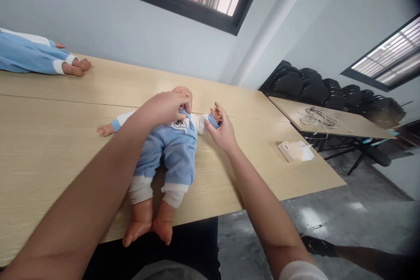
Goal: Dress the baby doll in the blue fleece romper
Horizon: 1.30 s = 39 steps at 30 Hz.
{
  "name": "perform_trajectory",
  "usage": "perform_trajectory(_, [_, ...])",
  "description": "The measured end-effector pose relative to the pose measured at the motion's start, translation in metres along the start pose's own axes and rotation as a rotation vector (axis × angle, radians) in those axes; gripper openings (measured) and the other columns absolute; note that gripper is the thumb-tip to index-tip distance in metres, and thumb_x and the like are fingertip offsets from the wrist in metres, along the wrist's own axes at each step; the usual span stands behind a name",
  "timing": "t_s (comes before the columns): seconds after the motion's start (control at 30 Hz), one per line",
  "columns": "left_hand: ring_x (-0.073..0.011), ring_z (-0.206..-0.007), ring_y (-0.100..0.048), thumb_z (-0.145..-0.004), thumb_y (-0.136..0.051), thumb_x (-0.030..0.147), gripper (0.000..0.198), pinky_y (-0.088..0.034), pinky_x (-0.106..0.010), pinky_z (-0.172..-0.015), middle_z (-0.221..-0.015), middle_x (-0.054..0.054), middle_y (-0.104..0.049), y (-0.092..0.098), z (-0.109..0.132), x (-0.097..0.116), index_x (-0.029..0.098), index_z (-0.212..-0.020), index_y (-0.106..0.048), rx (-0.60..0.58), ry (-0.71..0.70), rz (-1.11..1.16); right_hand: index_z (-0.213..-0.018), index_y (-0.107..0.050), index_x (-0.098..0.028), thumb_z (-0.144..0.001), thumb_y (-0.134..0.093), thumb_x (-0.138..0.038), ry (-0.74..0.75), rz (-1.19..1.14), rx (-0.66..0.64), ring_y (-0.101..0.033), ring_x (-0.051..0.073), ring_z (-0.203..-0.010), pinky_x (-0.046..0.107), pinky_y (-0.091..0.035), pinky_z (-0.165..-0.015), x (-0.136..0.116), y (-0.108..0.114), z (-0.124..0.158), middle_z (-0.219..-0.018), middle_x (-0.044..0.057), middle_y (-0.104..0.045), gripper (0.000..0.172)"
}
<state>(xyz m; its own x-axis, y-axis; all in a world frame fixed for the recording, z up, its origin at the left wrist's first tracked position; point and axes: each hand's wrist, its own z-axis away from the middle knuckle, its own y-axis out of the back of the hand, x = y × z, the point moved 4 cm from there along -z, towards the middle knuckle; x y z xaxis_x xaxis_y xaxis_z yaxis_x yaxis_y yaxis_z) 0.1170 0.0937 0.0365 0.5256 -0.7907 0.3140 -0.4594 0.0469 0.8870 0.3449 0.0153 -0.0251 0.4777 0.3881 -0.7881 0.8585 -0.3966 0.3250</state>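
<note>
A baby doll [180,148] in a blue and white outfit lies on its back on the wooden table [229,175], its bare feet at the near edge. My left hand [172,107] is closed on the outfit's collar at the doll's chest, just below its face, which it partly covers. With my right hand [223,129] I grip the doll's blue cuff [213,121] and wrist on the right side. The doll's other arm stretches out to the left, partly behind my left forearm.
A second doll [36,54] in blue lies at the table's back left. Near the right edge sits a small white box with tissue [295,151]. Cables [320,118] lie on another table, before stacked black chairs [315,92]. A person's shoe [318,245] shows at lower right.
</note>
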Motion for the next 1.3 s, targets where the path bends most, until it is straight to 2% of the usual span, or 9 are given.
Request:
perform_trajectory(0.1, [-0.0204, -0.102, -0.069, -0.086, -0.065, 0.021, 0.013, -0.047, -0.03, -0.081, -0.109, 0.001, -0.076, 0.002, 0.0, 0.009, 0.025, -0.094, -0.073, 0.098, -0.146, 0.02, -0.138, -0.064, -0.029, -0.081, -0.082, -0.03, 0.071, 0.201, -0.111, -0.06, 0.033, -0.127, 0.053, -0.04, -0.118, -0.011, -0.015, -0.013, -0.134, 0.007, -0.069, 0.06])
perform_trajectory(0.23, [-0.0224, -0.109, -0.065, -0.09, -0.063, 0.02, 0.009, -0.047, -0.032, -0.088, -0.105, -0.002, -0.074, 0.002, 0.001, 0.016, 0.023, -0.092, -0.071, 0.204, -0.239, 0.046, -0.124, -0.072, -0.025, -0.083, -0.072, -0.016, 0.192, 0.46, -0.365, -0.061, 0.035, -0.11, 0.054, -0.043, -0.107, -0.018, -0.04, -0.017, -0.117, 0.01, -0.074, 0.042])
perform_trajectory(0.33, [-0.024, -0.104, -0.062, -0.089, -0.062, 0.017, 0.009, -0.047, -0.035, -0.09, -0.098, -0.005, -0.072, -0.001, -0.002, 0.013, 0.022, -0.087, -0.069, 0.236, -0.222, 0.035, -0.126, -0.071, -0.025, -0.086, -0.066, -0.014, 0.281, 0.434, -0.406, -0.058, 0.033, -0.117, 0.05, -0.042, -0.107, -0.018, -0.049, -0.013, -0.126, 0.01, -0.072, 0.042])
perform_trajectory(0.43, [-0.0246, -0.105, -0.06, -0.089, -0.058, 0.014, 0.015, -0.046, -0.038, -0.096, -0.097, -0.007, -0.069, -0.005, -0.005, 0.007, 0.021, -0.079, -0.067, 0.225, -0.241, 0.017, -0.129, -0.07, -0.029, -0.09, -0.069, -0.026, 0.284, 0.266, -0.378, -0.058, 0.031, -0.122, 0.049, -0.041, -0.11, -0.012, -0.048, -0.008, -0.129, 0.007, -0.071, 0.039])
perform_trajectory(0.7, [-0.0248, -0.113, -0.058, -0.088, -0.059, 0.02, 0.014, -0.046, -0.038, -0.103, -0.101, -0.008, -0.068, -0.014, -0.006, -0.004, 0.021, -0.076, -0.068, 0.179, -0.313, 0.1, -0.12, -0.075, -0.031, -0.084, -0.08, -0.041, 0.089, -0.084, -0.338, -0.059, 0.028, -0.128, 0.048, -0.042, -0.117, 0.006, -0.048, 0.0, -0.13, 0.005, -0.069, 0.038])
perform_trajectory(0.8, [-0.0255, -0.116, -0.057, -0.087, -0.062, 0.023, 0.014, -0.048, -0.036, -0.098, -0.113, -0.008, -0.068, -0.019, -0.006, -0.007, 0.023, -0.088, -0.076, 0.128, -0.263, 0.099, -0.119, -0.074, -0.029, -0.08, -0.081, -0.038, 0.003, -0.193, -0.328, -0.059, 0.028, -0.128, 0.046, -0.044, -0.116, 0.014, -0.048, 0.0, -0.131, 0.005, -0.067, 0.041])
perform_trajectory(0.9, [-0.0248, -0.115, -0.059, -0.092, -0.059, 0.027, 0.023, -0.048, -0.035, -0.095, -0.12, -0.007, -0.069, -0.022, -0.005, -0.006, 0.028, -0.103, -0.079, 0.085, -0.245, 0.041, -0.118, -0.074, -0.028, -0.077, -0.08, -0.039, -0.069, -0.229, -0.315, -0.06, 0.028, -0.128, 0.046, -0.047, -0.114, 0.021, -0.049, 0.0, -0.13, 0.004, -0.069, 0.043])
perform_trajectory(1.07, [-0.0237, -0.117, -0.06, -0.103, -0.045, 0.034, 0.035, -0.046, -0.036, -0.099, -0.114, -0.007, -0.073, -0.022, -0.003, -0.001, 0.028, -0.103, -0.08, 0.087, -0.215, -0.045, -0.111, -0.075, -0.023, -0.085, -0.066, -0.057, -0.184, -0.478, -0.311, -0.068, 0.028, -0.117, 0.046, -0.052, -0.109, 0.019, -0.056, 0.001, -0.12, 0.006, -0.076, 0.044])
perform_trajectory(1.3, [-0.0276, -0.116, -0.061, -0.083, -0.067, 0.029, 0.033, -0.047, -0.04, -0.102, -0.122, -0.008, -0.07, -0.023, -0.001, 0.014, 0.025, -0.115, -0.077, 0.032, -0.33, -0.034, -0.084, -0.072, -0.023, -0.081, -0.08, -0.05, -0.427, -0.671, -0.191, -0.069, 0.023, -0.095, 0.038, -0.053, -0.096, 0.011, -0.055, 0.005, -0.092, 0.003, -0.076, 0.029])
